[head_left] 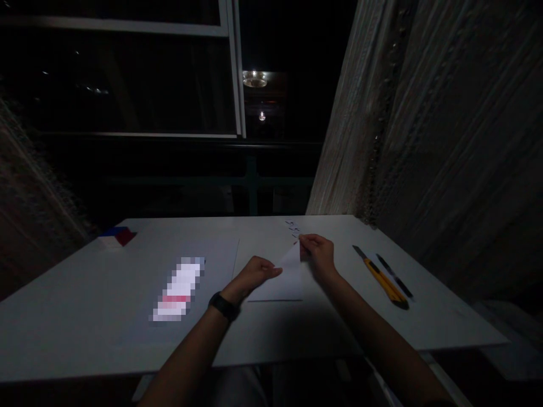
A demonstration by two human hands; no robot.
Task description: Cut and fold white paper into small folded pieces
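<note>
A white sheet of paper (pixel 282 285) is between my hands at the middle of the table, its upper right corner lifted to a point. My right hand (pixel 319 253) pinches that corner between thumb and fingers. My left hand (pixel 257 276), with a dark band on the wrist, is closed on the paper's left edge, thumb on top. Beyond the raised corner lie small dark-marked bits (pixel 292 227), too small to make out. To the right of my right hand are a yellow utility knife (pixel 384 282), its blade out, and a black pen (pixel 394 276).
On the white table (pixel 331 345), a blurred-out bright phone-like screen (pixel 178 289) rests on a larger pale sheet (pixel 223 254) at left. A blue, red and white block (pixel 116 236) stands at the far left. Curtains (pixel 343 124) hang by the dark window (pixel 127 79).
</note>
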